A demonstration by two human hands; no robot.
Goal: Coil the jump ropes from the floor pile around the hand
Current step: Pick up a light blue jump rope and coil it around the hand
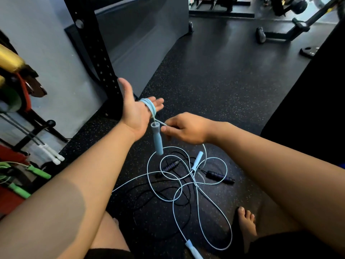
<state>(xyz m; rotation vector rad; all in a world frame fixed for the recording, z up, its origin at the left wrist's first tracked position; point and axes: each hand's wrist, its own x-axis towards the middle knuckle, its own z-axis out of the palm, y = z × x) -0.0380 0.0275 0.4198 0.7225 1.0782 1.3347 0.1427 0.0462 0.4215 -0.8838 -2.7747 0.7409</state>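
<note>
Speckled black rubber floor [233, 86] under tangled pale-blue and black jump ropes [197, 160]. Left hand [133, 114] flat, fingers straight, looped with pale-blue cord [149, 106]; right hand [186, 128] fingers pinching that cord.

Likely a gym: rack [91, 53], weight plates [9, 100].

Tbh no text, brand or nr is readable anywhere, the blue jump rope [157, 141] handle looks plain and the floor plate [309, 50] is too blurry imo.
</note>
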